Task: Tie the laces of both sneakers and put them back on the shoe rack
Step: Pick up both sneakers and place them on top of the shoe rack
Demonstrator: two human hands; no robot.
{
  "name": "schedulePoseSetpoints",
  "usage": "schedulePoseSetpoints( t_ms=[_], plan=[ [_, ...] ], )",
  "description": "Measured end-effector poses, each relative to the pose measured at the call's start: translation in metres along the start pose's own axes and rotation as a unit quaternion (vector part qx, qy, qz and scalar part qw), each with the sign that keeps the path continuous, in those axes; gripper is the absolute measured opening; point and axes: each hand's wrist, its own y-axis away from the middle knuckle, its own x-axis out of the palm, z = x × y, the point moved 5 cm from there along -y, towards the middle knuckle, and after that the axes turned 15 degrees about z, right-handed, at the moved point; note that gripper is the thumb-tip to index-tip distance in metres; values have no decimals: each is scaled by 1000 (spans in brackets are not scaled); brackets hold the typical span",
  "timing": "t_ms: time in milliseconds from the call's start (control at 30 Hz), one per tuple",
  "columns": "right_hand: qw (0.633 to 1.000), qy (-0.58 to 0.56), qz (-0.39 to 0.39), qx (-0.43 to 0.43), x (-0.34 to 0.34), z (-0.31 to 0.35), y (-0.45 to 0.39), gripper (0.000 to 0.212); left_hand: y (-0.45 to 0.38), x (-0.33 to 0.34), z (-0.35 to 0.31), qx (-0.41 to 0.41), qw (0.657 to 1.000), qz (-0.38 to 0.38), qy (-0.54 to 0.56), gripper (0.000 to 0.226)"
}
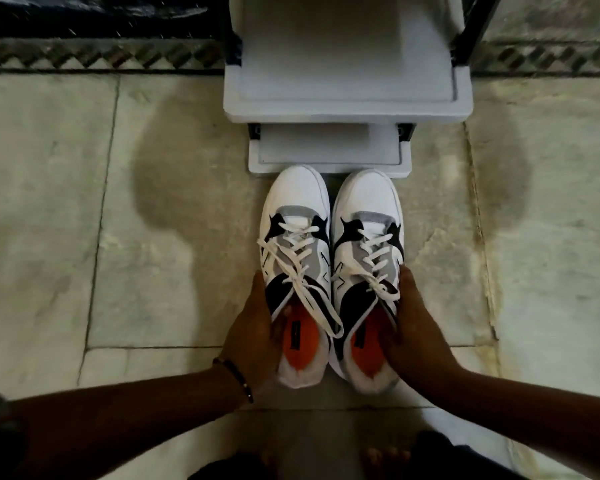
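Two white, grey and black sneakers with orange insoles stand side by side, toes pointing at the shoe rack. My left hand point(257, 327) grips the left sneaker point(297, 202) at its outer side and collar, thumb inside the opening. My right hand point(414, 327) grips the right sneaker point(366, 199) the same way on its outer side. White laces point(302, 268) lie across each tongue; those of the left sneaker trail loosely over its opening. The grey shoe rack point(347, 109) has stepped shelves, and the lowest shelf point(329, 147) lies just beyond the toes.
Pale stone floor tiles point(160, 271) spread to both sides, with a patterned border strip along the wall behind the rack. Black frame posts point(471, 32) rise at the rack's sides. My bare feet show at the bottom edge, below the sneakers.
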Motion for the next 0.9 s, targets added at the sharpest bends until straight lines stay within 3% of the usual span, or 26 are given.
schedulePoseSetpoints(
  t_ms=[167,333,433,500,667,800,900],
  plan=[
    [999,-16,6,47,0,12,-1,78,8,-4,-19,-76,996,-21,49,39],
    [993,-80,-28,77,-16,45,25,58,29,-9,-48,-99,994,-15,42,38],
    [987,-102,-32,122,-18,71,58,53,72,-7,-66,-147,982,-19,119,46],
    [985,-123,-32,120,-24,100,89,49,109,-13,-85,-124,984,-70,106,49],
    [985,-109,-39,130,-56,169,169,67,181,-24,-145,-127,980,-61,141,48],
    [978,-145,-53,143,-80,225,224,68,224,-38,-204,-126,952,-98,261,44],
    [976,-157,-71,134,-97,259,245,67,241,-51,-241,-110,951,-119,264,50]
  ],
)
